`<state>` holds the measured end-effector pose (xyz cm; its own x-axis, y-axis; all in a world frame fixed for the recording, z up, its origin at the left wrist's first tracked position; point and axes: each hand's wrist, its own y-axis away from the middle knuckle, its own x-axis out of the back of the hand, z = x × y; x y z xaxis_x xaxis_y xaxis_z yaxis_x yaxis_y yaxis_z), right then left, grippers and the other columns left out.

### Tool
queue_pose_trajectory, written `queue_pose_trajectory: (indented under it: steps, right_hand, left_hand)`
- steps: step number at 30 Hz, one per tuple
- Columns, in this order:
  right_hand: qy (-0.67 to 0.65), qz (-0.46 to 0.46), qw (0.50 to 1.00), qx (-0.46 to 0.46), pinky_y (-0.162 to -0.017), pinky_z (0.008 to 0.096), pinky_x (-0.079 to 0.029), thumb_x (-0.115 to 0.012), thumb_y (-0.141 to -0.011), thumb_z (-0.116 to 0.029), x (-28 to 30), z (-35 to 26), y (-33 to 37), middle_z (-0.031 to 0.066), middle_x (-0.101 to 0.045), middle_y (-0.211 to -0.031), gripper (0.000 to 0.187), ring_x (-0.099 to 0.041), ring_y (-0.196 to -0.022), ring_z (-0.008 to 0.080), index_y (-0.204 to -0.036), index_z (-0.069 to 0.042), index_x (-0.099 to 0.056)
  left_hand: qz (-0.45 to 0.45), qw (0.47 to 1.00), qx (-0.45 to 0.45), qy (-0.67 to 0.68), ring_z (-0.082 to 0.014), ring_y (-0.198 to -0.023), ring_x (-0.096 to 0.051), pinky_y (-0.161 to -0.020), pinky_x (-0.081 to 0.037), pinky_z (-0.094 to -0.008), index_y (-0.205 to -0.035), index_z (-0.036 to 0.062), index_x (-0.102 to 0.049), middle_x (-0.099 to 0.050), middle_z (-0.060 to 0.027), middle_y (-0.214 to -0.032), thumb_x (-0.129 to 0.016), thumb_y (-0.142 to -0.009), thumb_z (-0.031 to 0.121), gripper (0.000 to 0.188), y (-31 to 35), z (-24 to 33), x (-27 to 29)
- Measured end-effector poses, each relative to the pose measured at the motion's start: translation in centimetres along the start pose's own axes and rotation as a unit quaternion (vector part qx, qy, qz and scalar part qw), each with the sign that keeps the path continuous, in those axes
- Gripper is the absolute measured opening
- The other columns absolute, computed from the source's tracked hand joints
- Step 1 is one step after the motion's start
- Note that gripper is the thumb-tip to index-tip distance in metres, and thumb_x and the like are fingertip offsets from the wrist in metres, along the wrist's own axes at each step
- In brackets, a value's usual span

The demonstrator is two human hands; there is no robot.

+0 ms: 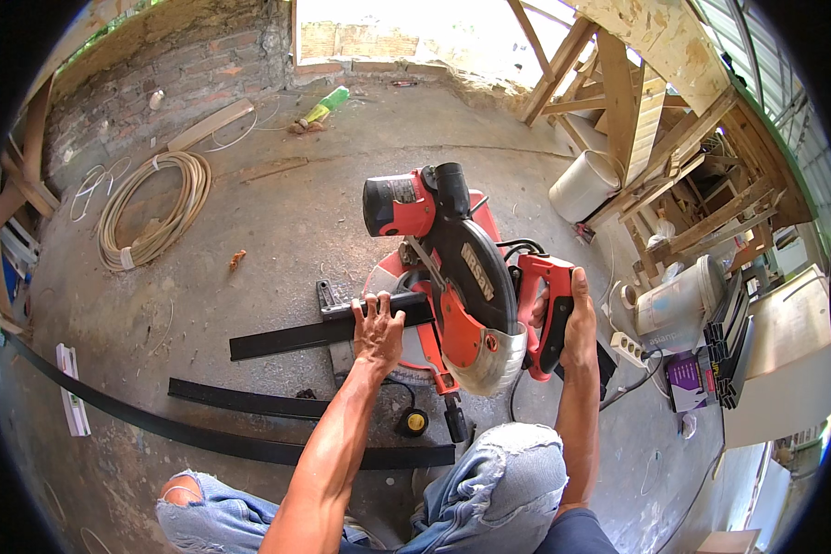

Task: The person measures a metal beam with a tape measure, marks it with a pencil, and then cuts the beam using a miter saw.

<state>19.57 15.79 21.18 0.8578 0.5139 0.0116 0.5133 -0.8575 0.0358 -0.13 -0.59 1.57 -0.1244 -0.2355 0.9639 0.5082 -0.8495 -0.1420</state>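
Note:
A red and black miter saw (475, 277) stands on the floor in front of my knees. My right hand (579, 323) is closed round its red and black handle (551, 314), at the right of the blade guard. A flat black bar (282, 343) lies across the saw's base, its left end sticking out past it. My left hand (377, 331) presses on this bar, fingers hooked over its far edge by the fence. The bar's right end reaches the saw head; the guard hides the blade's contact with it, if any.
Nearer me lie a shorter black strip (240, 399), a long black strip (185, 434) and a black and yellow tape measure (415, 423). A white spirit level (72, 390) is at left, beyond it a coiled hose (111, 222). At right are a power strip (627, 348), buckets (585, 185) and stacked timber (711, 222).

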Motion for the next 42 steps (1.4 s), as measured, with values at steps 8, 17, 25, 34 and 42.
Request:
queue_pose_trajectory:
  steps: [8, 17, 25, 34, 42]
  right_hand:
    - [0.011, 0.011, 1.0, 0.004, -0.055, 0.0286, -0.053, -0.041, -0.093, -0.074, -0.2, 0.0, 0.0, 0.0079, -0.064, -0.065, 0.075, -0.063, -0.056, 0.0164, -0.087, -0.002, -0.064]
    - [0.016, -0.001, 1.0, 0.008, -0.053, 0.0279, -0.054, -0.045, -0.094, -0.071, 0.5, 0.5, 0.0, 0.0064, -0.062, -0.066, 0.071, -0.062, -0.055, 0.0149, -0.095, -0.002, -0.063]
    - [0.009, -0.004, 1.0, 0.015, -0.054, 0.0278, -0.053, -0.04, -0.099, -0.065, 0.5, 0.9, 0.2, 0.0058, -0.062, -0.068, 0.067, -0.061, -0.056, 0.0141, -0.104, -0.002, -0.063]
    - [0.008, 0.004, 1.0, 0.023, -0.054, 0.0281, -0.053, -0.04, -0.099, -0.064, 0.4, 1.2, 0.7, 0.0068, -0.062, -0.068, 0.066, -0.062, -0.056, 0.0145, -0.104, -0.001, -0.063]
    - [0.013, 0.001, 1.0, 0.019, -0.054, 0.0286, -0.054, -0.04, -0.099, -0.065, 1.0, 1.9, 0.8, 0.0073, -0.063, -0.068, 0.068, -0.063, -0.056, 0.0154, -0.101, -0.001, -0.063]
  left_hand:
    - [0.007, 1.0, -0.002, -0.006, -0.0364, -0.131, -0.038, -0.112, -0.02, -0.0602, -0.108, 0.012, -0.071, -0.048, -0.0177, -0.132, -0.076, -0.079, 0.02, 0.03, 0.0, 0.0, -0.2]
    - [0.01, 1.0, -0.004, -0.018, -0.0356, -0.131, -0.037, -0.112, -0.021, -0.0595, -0.107, 0.0134, -0.072, -0.047, -0.0161, -0.131, -0.077, -0.077, 0.022, 0.031, -0.1, 0.2, 0.0]
    - [0.008, 1.0, 0.0, -0.028, -0.0358, -0.131, -0.037, -0.112, -0.021, -0.0595, -0.107, 0.0144, -0.072, -0.047, -0.0155, -0.131, -0.077, -0.077, 0.022, 0.031, 0.0, 0.1, -0.1]
    - [0.011, 0.999, 0.006, -0.032, -0.0352, -0.13, -0.038, -0.111, -0.021, -0.06, -0.106, 0.0155, -0.071, -0.048, -0.015, -0.13, -0.077, -0.078, 0.025, 0.031, -0.1, 0.2, -0.2]
    - [0.019, 1.0, 0.002, -0.012, -0.0367, -0.13, -0.039, -0.111, -0.021, -0.061, -0.107, 0.0142, -0.072, -0.049, -0.016, -0.13, -0.075, -0.079, 0.023, 0.03, -0.2, 0.2, -0.5]
